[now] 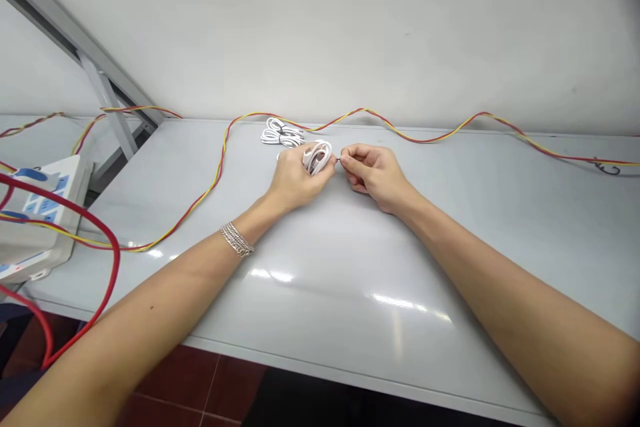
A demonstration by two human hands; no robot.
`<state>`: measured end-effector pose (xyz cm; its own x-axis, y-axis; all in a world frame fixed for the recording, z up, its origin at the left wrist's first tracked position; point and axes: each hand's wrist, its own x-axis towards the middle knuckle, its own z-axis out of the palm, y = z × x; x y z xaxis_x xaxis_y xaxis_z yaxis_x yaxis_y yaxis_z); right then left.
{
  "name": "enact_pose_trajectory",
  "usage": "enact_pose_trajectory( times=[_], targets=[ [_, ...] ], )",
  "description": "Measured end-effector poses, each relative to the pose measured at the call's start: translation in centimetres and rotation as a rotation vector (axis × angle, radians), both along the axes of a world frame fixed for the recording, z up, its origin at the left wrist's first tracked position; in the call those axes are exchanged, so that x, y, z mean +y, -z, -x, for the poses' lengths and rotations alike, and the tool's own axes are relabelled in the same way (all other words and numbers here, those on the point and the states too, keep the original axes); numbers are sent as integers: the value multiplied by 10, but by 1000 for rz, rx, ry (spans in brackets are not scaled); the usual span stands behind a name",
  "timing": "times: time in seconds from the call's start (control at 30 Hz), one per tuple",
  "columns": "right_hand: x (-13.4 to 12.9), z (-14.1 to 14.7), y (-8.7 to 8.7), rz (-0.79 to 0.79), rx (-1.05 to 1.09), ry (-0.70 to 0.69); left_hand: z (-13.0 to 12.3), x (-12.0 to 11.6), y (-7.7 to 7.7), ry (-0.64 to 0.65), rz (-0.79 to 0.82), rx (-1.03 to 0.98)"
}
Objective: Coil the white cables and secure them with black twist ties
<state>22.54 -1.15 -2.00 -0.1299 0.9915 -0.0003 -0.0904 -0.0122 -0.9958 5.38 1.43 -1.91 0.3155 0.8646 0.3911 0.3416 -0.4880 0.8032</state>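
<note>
My left hand (295, 177) is closed around a coiled white cable (324, 155), whose loops stick up between thumb and fingers. Just to its right, my right hand (375, 173) pinches the end of a thin dark tie (339, 159) that spans the small gap between the two hands. Most of the tie is hidden by the fingers. Behind my left hand, a second bundle of white cable (283, 133) lies on the table, bound at its middle with a black tie.
A twisted red and yellow wire (220, 160) winds along the back of the grey table (320, 307). At left sit a white power strip (45, 213) with plugs and a thick red cable (117, 260). A dark twisted tie (607, 167) lies far right. The wall stands behind.
</note>
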Motion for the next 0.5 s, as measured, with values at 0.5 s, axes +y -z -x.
enact_pose_trajectory(
  times=[0.5],
  targets=[
    [0,3,4,-87,-50,56,-1,-3,-1,-94,-156,93]
  ],
)
